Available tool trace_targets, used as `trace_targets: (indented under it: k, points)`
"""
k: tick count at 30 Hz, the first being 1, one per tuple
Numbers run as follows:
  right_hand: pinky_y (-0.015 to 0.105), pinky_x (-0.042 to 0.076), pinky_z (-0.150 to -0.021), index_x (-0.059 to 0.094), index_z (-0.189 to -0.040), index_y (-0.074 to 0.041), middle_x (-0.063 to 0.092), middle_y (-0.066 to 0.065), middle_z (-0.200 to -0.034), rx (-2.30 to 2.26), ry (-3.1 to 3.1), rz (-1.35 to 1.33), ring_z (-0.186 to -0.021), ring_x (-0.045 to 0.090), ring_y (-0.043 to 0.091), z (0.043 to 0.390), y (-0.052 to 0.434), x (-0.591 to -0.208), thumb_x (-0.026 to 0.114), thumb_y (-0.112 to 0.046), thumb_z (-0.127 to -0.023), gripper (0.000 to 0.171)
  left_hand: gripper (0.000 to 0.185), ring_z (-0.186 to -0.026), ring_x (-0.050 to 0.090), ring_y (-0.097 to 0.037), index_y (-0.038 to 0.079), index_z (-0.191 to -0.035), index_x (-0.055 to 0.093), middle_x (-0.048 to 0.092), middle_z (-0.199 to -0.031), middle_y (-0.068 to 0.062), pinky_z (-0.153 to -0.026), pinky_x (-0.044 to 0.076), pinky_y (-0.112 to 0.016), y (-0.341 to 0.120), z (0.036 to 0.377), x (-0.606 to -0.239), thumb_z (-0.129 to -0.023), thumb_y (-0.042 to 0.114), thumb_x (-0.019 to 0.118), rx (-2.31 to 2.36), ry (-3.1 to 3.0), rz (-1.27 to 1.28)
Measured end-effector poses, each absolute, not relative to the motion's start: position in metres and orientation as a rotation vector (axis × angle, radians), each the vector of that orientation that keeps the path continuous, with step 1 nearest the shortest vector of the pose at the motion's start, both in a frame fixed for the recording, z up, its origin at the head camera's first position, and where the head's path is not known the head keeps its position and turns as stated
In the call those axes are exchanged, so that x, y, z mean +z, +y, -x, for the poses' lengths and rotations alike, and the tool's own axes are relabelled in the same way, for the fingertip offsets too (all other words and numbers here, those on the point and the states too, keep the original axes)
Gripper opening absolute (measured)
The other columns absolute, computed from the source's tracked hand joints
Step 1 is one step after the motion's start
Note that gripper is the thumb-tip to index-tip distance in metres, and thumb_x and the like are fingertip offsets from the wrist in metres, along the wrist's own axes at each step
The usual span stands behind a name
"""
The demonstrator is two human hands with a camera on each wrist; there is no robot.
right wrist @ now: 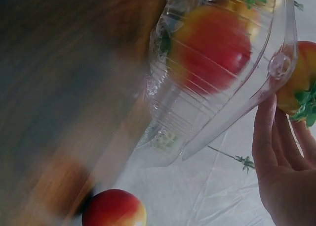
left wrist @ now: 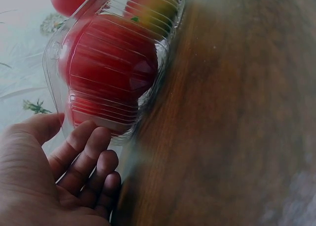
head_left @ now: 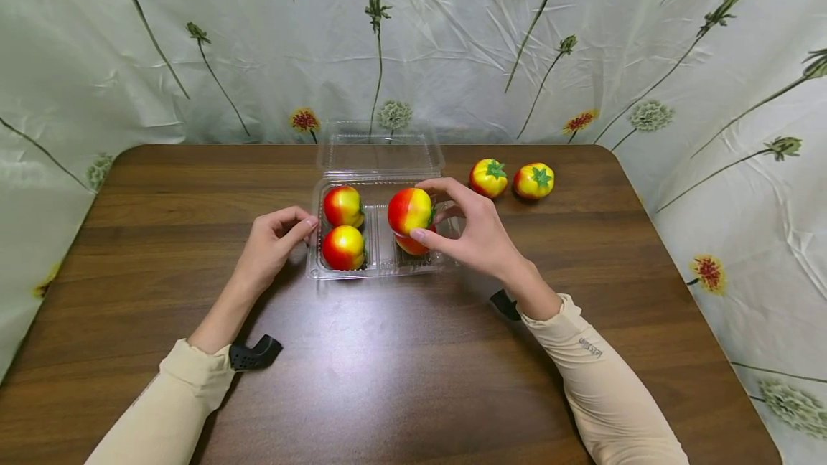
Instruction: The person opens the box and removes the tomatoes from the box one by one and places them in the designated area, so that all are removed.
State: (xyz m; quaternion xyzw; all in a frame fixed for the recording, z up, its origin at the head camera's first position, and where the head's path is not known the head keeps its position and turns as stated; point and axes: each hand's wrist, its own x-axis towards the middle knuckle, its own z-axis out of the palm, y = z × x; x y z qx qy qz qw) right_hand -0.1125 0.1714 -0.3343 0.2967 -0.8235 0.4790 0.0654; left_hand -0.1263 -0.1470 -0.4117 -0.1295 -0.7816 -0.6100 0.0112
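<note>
Clear box (head_left: pixel 377 264) sits open mid-table (head_left: pixel 413 379). Two tomatoes (head_left: pixel 344 227) fill its left side, a third (head_left: pixel 413 244) lies near right. Right hand (head_left: pixel 474 232) grips a fourth tomato (head_left: pixel 409 210) just above it. Left hand (head_left: pixel 271 246), fingers loosely curled, steadies the box's left edge. Two loose tomatoes (head_left: pixel 510 179) wait far right, judged unpacked.

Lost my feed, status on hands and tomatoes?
Right hand grips tomato over clear container. Left hand steadies its edge. Three tomatoes inside. Nothing blocking.
</note>
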Motion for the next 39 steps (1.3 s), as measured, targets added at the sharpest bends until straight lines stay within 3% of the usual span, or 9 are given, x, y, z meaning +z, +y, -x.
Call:
trace_targets:
  k: [4,12,17,22,28,39]
  points:
    - [0.049,0.056,-0.077,0.058,-0.126,-0.003,0.064,0.008,-0.122,1.413,-2.471,-0.871,-0.103,0.058,0.020,0.117,0.174,-0.340,0.081,-0.012,-0.080,0.053,0.017,-0.072,0.050,-0.032,-0.007,-0.088,0.065,0.057,-0.079,-0.026,-0.064,0.044,-0.025,-0.147,0.127,-0.412,-0.096,0.007,0.062,-1.917,-2.426,0.412]
    - [0.036,0.057,-0.078,0.058,-0.129,-0.024,0.060,-0.010,-0.121,1.315,-2.439,-0.814,-0.105,0.058,0.010,0.138,0.189,-0.369,0.083,-0.031,-0.079,0.056,0.017,-0.072,0.050,-0.030,-0.008,-0.088,0.065,0.058,-0.077,-0.022,-0.064,0.044,-0.026,-0.147,0.127,-0.413,-0.096,0.006,0.062,-1.931,-2.419,0.415]
    - [0.037,0.056,-0.076,0.060,-0.128,-0.023,0.060,-0.007,-0.116,1.256,-2.413,-0.743,-0.097,0.059,0.011,0.140,0.190,-0.369,0.083,-0.031,-0.078,0.055,0.017,-0.072,0.050,-0.031,-0.008,-0.088,0.065,0.059,-0.076,-0.019,-0.063,0.043,-0.024,-0.147,0.127,-0.412,-0.096,0.007,0.062,-1.919,-2.424,0.413]
    - [0.026,0.049,-0.079,0.061,-0.127,-0.024,0.060,-0.008,-0.115,1.135,-2.428,-0.617,-0.097,0.055,0.011,0.140,0.193,-0.368,0.081,-0.037,-0.077,0.055,0.017,-0.072,0.050,-0.032,-0.008,-0.089,0.065,0.059,-0.075,-0.018,-0.062,0.043,-0.027,-0.147,0.127,-0.413,-0.096,0.006,0.062,-1.928,-2.415,0.414]
    - [0.030,0.047,-0.083,0.062,-0.125,-0.020,0.059,-0.003,-0.114,1.082,-2.430,-0.485,-0.102,0.054,0.018,0.141,0.198,-0.366,0.081,-0.039,-0.076,0.056,0.017,-0.072,0.050,-0.031,-0.009,-0.089,0.065,0.059,-0.076,-0.020,-0.062,0.043,-0.023,-0.147,0.127,-0.412,-0.096,0.006,0.062,-1.926,-2.416,0.412]
    - [0.035,0.048,-0.080,0.062,-0.126,-0.016,0.056,0.003,-0.117,1.060,-2.472,-0.349,-0.106,0.053,0.015,0.144,0.206,-0.365,0.082,-0.034,-0.075,0.058,0.018,-0.072,0.050,-0.031,-0.010,-0.089,0.064,0.058,-0.076,-0.020,-0.062,0.043,-0.025,-0.147,0.127,-0.413,-0.096,0.006,0.062,-1.941,-2.410,0.412]
